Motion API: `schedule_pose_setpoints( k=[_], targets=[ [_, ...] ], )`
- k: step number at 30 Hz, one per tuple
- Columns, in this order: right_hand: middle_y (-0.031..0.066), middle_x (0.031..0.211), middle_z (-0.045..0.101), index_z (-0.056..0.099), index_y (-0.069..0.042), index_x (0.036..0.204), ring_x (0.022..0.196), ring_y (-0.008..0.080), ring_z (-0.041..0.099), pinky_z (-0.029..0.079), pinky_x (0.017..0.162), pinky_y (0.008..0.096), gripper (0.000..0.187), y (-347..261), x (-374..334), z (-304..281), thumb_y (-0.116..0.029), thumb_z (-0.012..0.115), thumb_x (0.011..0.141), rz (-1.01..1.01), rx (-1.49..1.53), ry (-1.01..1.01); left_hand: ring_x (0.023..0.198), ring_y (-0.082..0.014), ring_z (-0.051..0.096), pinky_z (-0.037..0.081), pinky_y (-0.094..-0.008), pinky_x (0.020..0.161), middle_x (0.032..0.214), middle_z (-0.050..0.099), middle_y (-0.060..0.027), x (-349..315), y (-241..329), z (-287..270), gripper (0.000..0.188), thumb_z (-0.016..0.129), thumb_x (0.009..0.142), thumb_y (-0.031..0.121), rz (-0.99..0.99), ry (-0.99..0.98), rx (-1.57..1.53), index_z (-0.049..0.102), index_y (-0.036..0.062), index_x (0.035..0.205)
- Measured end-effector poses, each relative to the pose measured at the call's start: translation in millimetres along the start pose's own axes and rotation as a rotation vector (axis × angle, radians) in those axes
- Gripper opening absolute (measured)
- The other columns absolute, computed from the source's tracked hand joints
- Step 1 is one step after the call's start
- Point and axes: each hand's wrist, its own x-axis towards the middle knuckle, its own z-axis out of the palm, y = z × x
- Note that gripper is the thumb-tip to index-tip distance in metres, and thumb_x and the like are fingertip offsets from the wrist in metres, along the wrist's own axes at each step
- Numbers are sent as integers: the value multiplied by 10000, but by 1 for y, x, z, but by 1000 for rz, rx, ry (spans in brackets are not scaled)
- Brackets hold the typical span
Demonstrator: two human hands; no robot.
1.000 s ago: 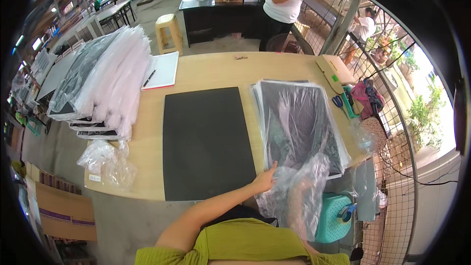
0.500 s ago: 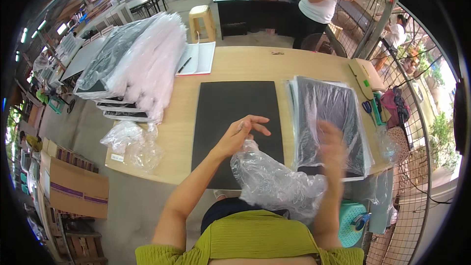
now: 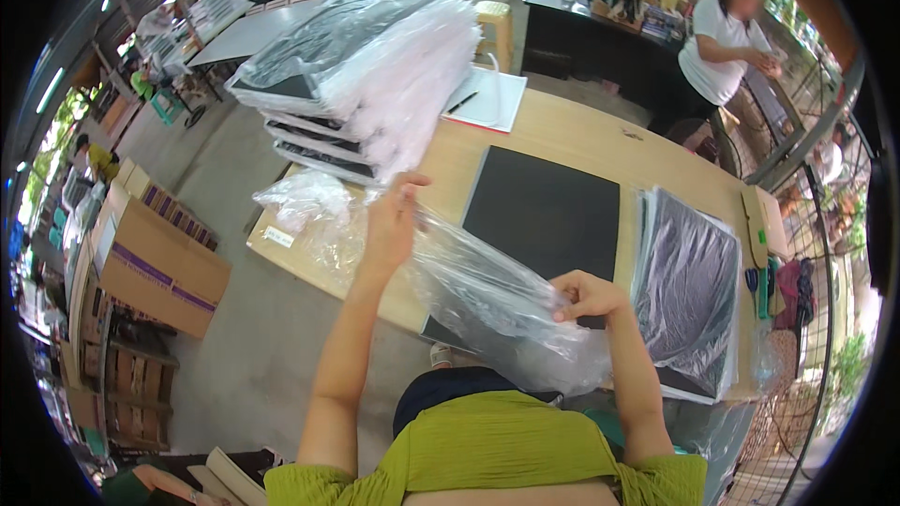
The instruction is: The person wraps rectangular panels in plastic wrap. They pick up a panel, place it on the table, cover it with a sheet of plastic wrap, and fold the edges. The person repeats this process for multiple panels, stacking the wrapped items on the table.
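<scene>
A clear plastic bag stretches between my two hands above the table's front edge. At its left end, my left hand is closed on the film. My right hand pinches the other part between thumb and fingers, with loose film hanging below it. Behind the bag, a flat black board lies on the table, its near portion partly covered by the bag. To the right of the board lies a stack of black boards in clear plastic. Crumpled clear plastic rests at the table's left corner, near my left hand.
A tall pile of plastic-wrapped boards occupies the table's far left, beside a notebook with a pen. Scissors lie at the right edge. Cardboard boxes stand left on the floor. Another person stands beyond the table.
The bunched bag is now drawn out lengthwise between my hands. My left hand has moved left, and my right hand has come onto the film. The view has swung left.
</scene>
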Motion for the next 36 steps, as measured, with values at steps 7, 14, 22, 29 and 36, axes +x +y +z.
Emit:
schedule_pose_setpoints(
  k=[7,14,22,29,36],
  targets=[
    [0,716,566,610,-12,772,714,66,538,429,631,220,104,7,-14,-33,-85,684,766,-110,-84,471,775,-224,595,444,-369,681,912,593,-167,-32,-64,-114,319,481,913,324,-242,60,416,557,67,1086],
    [-3,666,553,577,18,797,625,47,499,415,573,204,48,-48,33,11,-11,614,788,-175,-225,626,1341,-355,206,202,-472,1072,1467,160,-195,-31,72,-56,1000,705,603,592,288,-577,223,320,86,1375],
    [13,649,543,565,28,802,581,41,484,396,523,211,15,-46,14,10,15,560,799,-167,-200,884,1290,-431,256,259,-512,1014,1460,188,-201,-78,71,40,723,719,613,559,511,-566,378,543,113,1154],
    [16,636,527,556,14,784,584,63,480,398,541,229,25,-13,-24,-12,-3,574,788,-62,-322,996,1005,-242,545,449,-336,821,1093,575,-154,-89,39,48,222,696,768,226,39,-563,-135,660,39,883],
    [26,652,534,569,2,773,606,103,508,402,554,246,62,38,-66,-27,-41,614,766,218,-389,827,590,-55,551,420,-176,540,631,586,13,-18,14,62,142,689,802,158,-535,-940,-598,603,47,781]
  ],
)
